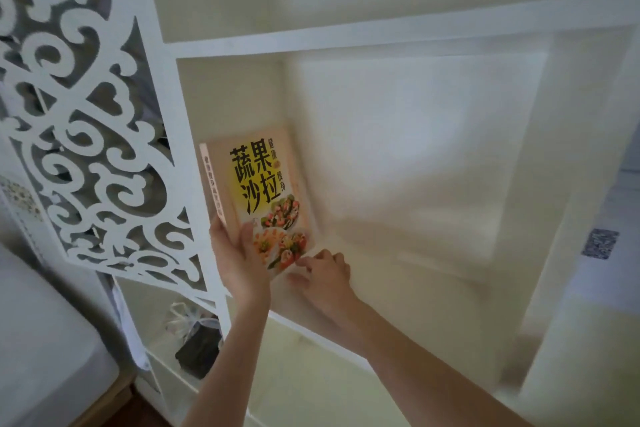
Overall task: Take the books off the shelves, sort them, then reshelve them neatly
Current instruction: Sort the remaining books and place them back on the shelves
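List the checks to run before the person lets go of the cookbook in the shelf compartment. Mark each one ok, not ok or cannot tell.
1. Left hand has a firm grip on the cookbook, thumb on the cover: ok.
2. Right hand steadies the lower corner: it touches there, but a pinch cannot be confirmed: cannot tell.
3. Spine faces outward: ok.
4. Bottom edge rests on the shelf board: hidden by the hands: cannot tell.
5. Cookbook sits flush against the left side wall: cannot tell.
6. Space is free to its right in the compartment: ok.
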A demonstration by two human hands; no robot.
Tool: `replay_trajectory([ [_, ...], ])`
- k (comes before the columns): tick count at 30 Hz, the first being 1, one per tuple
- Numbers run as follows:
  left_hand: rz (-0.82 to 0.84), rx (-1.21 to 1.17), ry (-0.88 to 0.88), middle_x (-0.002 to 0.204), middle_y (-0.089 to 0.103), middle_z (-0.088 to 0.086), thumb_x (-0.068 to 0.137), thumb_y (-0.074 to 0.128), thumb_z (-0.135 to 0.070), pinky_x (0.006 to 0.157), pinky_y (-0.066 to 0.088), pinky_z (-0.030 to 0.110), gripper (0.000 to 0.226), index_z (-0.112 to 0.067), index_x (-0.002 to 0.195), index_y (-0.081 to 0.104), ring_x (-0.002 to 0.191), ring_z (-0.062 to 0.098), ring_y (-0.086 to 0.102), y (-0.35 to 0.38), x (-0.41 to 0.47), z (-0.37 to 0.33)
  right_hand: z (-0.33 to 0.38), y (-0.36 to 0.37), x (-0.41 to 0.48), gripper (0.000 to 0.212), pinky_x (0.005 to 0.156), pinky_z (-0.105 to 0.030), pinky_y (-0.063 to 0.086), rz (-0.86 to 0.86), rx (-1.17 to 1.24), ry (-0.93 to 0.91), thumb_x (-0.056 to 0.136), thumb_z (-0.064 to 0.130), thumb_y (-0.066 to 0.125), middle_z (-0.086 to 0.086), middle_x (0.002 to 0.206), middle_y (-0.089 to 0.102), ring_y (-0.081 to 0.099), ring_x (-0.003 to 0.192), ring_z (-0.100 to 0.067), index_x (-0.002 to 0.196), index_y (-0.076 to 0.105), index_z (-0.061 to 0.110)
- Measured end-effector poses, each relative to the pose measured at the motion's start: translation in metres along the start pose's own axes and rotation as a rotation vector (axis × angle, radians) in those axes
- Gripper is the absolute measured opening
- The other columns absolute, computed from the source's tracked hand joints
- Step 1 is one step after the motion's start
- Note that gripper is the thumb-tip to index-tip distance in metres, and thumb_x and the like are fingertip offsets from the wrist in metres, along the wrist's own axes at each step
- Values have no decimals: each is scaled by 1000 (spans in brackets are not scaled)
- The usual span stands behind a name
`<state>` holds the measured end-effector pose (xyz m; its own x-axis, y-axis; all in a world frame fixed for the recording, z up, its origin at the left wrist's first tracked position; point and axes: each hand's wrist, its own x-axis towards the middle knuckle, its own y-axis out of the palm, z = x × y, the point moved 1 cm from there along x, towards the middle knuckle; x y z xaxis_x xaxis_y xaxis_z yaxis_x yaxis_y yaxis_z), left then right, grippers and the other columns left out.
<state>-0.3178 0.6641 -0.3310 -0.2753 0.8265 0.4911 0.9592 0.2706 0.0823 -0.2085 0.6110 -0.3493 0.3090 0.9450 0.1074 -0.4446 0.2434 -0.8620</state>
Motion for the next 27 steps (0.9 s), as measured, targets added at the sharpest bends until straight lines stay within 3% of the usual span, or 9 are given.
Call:
replay_trajectory([
  [3, 91, 126, 93, 145, 32, 5, 93, 54, -14, 103, 38, 58, 70, -29, 149, 15, 133, 30, 35, 3, -5, 15, 12, 11, 9, 48, 100, -40, 25, 19, -104, -68, 95, 51, 41, -10, 140, 37, 33, 118, -31, 131, 54, 23],
  [6, 217, 242, 123, 153, 13, 10, 93, 53, -9, 101, 34, 62, 83, -29, 151, -3, 139, 36, 20, -2, -18, 35, 17, 23, 12, 87, 97, -39, 26, -51, -162, -84, 74, 68, 13, -8, 137, 39, 35, 115, -31, 138, 45, 18],
  [9, 263, 357, 99, 145, 19, 23, 93, 48, -15, 76, 49, 57, 76, -15, 151, -1, 114, 50, 44, -3, -16, 44, 13, 31, 13, 103, 95, -40, 28, -113, -197, -117, 60, 66, -1, -9, 131, 43, 38, 113, -31, 143, 37, 18],
  [11, 276, 445, 143, 129, 32, 31, 90, 52, -17, 62, 51, 51, 75, -5, 148, 7, 88, 51, 53, 4, -15, 43, 10, 32, 13, 96, 94, -42, 29, -122, -194, -127, 69, 63, 1, -12, 130, 44, 39, 112, -33, 148, 28, 18],
  [13, 270, 513, 160, 118, 39, 31, 85, 63, -16, 58, 51, 49, 80, 3, 145, 14, 80, 49, 55, 10, -17, 44, 9, 31, 13, 73, 97, -42, 27, -75, -191, -105, 87, 54, 15, -12, 134, 40, 36, 116, -33, 150, 22, 17],
  [19, 233, 534, 171, 129, 30, 24, 86, 62, -10, 76, 49, 61, 86, -7, 149, 4, 98, 49, 48, 9, -18, 46, -1, 4, 10, 59, 106, -38, 31, 47, 322, 17, 97, 34, 46, -8, 137, 44, 37, 128, -29, 151, 24, 22],
  [22, 198, 558, 158, 132, 30, 32, 82, 70, -22, 90, 39, 68, 90, 0, 148, 12, 108, 52, 40, 5, -23, 36, -11, -11, -13, 65, 96, -27, 37, 86, 603, 94, 95, 31, 53, -5, 143, 35, 41, 130, -20, 151, 22, 20],
  [24, 132, 585, 241, 133, 31, 37, 81, 71, -22, 91, 37, 65, 85, 5, 146, 22, 108, 51, 37, -1, -31, 18, -17, -21, -29, 69, 89, -23, 36, 83, 652, 107, 95, 32, 54, -4, 148, 30, 41, 129, -18, 152, 19, 19],
  [27, 141, 418, 309, 138, 25, 27, 82, 67, -6, 97, 38, 60, 73, -6, 145, 28, 116, 45, 37, -6, -52, -13, -24, -33, -60, 70, 86, -21, 36, 69, 685, 115, 95, 30, 57, -4, 148, 31, 45, 124, -18, 152, 19, 17],
])
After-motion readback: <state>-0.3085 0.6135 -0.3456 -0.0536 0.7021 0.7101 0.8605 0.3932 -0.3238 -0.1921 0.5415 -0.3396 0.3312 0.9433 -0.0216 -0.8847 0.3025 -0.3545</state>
